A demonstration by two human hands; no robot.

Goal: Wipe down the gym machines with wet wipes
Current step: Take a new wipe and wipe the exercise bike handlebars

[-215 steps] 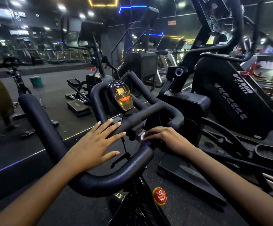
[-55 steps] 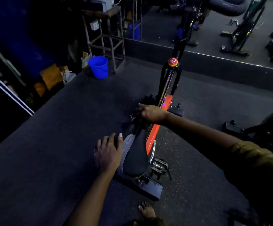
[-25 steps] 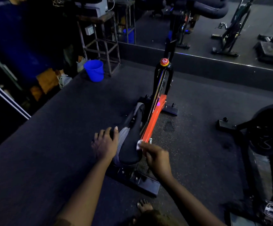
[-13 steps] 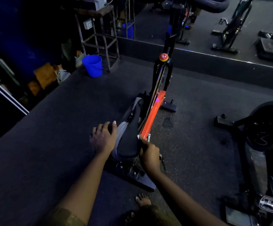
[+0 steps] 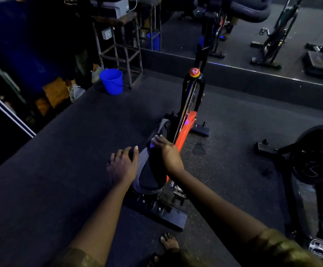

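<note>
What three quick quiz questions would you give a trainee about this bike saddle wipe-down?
1. True or false: the left hand is lifted clear of the saddle.
2. What colour is the bucket beside the metal stand? A red, B blue, C green.
3. Which hand holds the pale wipe at its fingertips?
Key: 1 false, it rests on the saddle's side; 2 B; 3 the right hand.
</note>
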